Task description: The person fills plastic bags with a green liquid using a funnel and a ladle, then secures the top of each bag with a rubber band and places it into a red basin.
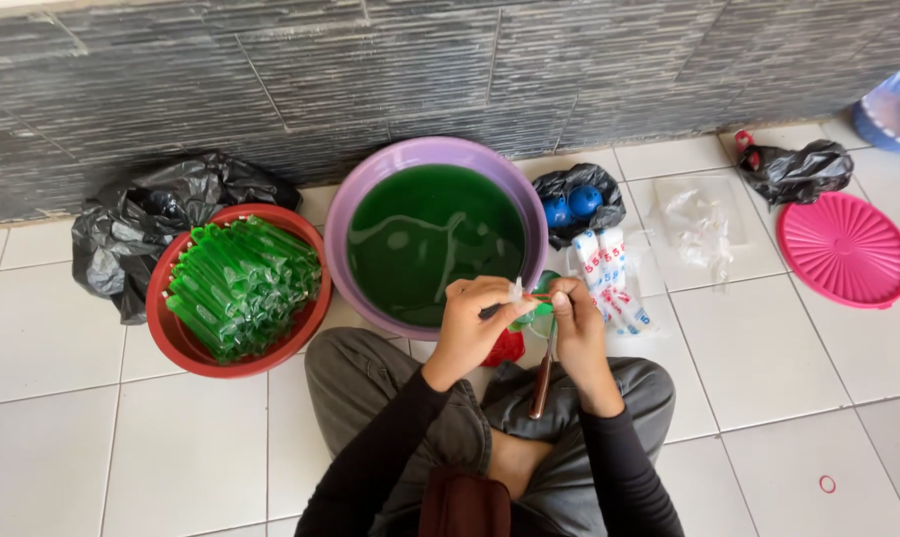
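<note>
1. One purple basin [342, 227] of green liquid stands against the wall.
2. Left of the basin, one red bowl [171, 333] holds a heap of filled green tubes [241, 286], too many to count.
3. Just in front of the basin's rim, the left hand [473, 323] and right hand [575, 328] pinch one small green filled bag [537, 301] between closed fingers.
4. Three black plastic bags lie left and right of the basin.
5. Far right of the basin lies one pink lid [844, 249].
</note>
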